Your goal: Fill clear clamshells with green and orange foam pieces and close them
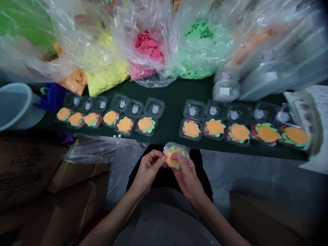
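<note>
Bare forearms (pixel 217 218) run up from the bottom of the view on either side of grey clothing (pixel 159 222), with a dark lap (pixel 135 172) beyond. Above that lap, just in front of the bench (pixel 170 109), is a small clear container (pixel 167 146) with an orange bun-shaped piece (pixel 169 156) inside and a colourful round sticker (pixel 174 159) on top. Left hand (pixel 147 167) has thumb and fingers (pixel 161 159) pinched on its left edge; right hand (pixel 187 174) grips the other side, thumb pressed on the top beside the sticker.

Dark green, the bench bears a broken row of open containers (pixel 146 125), six left of a gap and five right (each filled with layered orange, green and red pieces, its lid tipped back). Behind stand plastic bags (pixel 156 73) of yellow, pink, green and orange pieces. At the left end are a pale bucket (pixel 36 114) and a blue holder (pixel 52 97); at the right, blurred stacks of clear containers (pixel 269 77) and white sheets (pixel 317 136).

Clear film (pixel 99 150) hangs at the front edge. Cardboard boxes (pixel 23 171) crowd the lower left, grey floor (pixel 248 171) shows at the right, and the room is dim.
</note>
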`<state>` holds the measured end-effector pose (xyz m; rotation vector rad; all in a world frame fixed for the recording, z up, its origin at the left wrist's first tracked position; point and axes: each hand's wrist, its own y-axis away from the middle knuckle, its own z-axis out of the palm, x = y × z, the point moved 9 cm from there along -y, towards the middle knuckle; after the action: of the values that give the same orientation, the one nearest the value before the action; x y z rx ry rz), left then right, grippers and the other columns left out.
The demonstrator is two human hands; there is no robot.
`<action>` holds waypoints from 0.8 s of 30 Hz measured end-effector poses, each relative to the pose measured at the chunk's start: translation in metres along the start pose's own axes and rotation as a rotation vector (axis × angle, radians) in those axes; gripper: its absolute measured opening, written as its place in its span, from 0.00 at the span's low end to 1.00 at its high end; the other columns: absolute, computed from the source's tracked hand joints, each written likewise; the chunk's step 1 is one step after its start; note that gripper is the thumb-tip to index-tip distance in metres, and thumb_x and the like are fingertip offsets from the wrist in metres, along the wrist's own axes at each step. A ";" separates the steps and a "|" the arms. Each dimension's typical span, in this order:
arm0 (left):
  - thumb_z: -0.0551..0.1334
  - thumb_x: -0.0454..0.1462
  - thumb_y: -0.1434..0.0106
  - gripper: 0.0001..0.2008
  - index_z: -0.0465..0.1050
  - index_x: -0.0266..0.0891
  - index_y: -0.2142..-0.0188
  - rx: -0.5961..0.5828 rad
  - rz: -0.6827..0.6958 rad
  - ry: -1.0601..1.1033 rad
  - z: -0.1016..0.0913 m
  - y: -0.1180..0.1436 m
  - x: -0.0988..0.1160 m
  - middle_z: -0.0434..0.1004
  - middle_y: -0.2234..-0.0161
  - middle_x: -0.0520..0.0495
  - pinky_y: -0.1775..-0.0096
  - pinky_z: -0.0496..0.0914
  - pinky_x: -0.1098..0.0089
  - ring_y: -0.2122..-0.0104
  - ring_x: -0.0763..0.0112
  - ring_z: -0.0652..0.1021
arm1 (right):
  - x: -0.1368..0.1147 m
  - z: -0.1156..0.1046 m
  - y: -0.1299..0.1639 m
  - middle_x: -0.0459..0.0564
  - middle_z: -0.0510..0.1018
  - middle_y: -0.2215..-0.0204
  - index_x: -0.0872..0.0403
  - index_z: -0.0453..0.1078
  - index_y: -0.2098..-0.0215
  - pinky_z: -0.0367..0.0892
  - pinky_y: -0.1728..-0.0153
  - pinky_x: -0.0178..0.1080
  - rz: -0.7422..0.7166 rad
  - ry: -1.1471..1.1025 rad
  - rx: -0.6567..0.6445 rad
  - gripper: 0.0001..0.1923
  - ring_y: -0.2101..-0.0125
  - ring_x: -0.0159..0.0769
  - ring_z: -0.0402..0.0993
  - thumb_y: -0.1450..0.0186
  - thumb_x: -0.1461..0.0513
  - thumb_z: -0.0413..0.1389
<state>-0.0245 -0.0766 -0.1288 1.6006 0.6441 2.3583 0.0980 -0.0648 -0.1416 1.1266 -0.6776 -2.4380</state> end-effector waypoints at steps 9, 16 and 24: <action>0.71 0.48 0.39 0.18 0.72 0.35 0.67 -0.115 -0.022 -0.126 -0.005 -0.014 0.015 0.73 0.74 0.51 0.65 0.65 0.72 0.73 0.75 0.70 | -0.028 0.004 -0.010 0.49 0.84 0.54 0.48 0.78 0.52 0.74 0.55 0.39 0.092 0.187 -0.168 0.20 0.57 0.38 0.79 0.41 0.55 0.71; 0.68 0.50 0.38 0.19 0.71 0.36 0.67 -0.254 0.022 -0.336 0.002 -0.025 0.035 0.71 0.73 0.51 0.65 0.65 0.71 0.72 0.73 0.70 | -0.041 0.006 -0.021 0.46 0.85 0.62 0.49 0.81 0.61 0.74 0.62 0.36 0.110 0.324 -0.193 0.14 0.64 0.35 0.79 0.45 0.58 0.73; 0.57 0.50 0.28 0.18 0.64 0.39 0.68 -0.186 0.158 -0.574 0.000 -0.011 0.030 0.64 0.73 0.54 0.68 0.59 0.71 0.72 0.73 0.64 | -0.034 -0.003 -0.017 0.45 0.85 0.61 0.49 0.81 0.61 0.74 0.59 0.36 0.040 0.134 -0.078 0.15 0.63 0.33 0.79 0.45 0.57 0.74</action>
<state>-0.0364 -0.0551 -0.1093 2.1550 0.1771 1.8303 0.1188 -0.0339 -0.1321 1.2211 -0.5537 -2.3105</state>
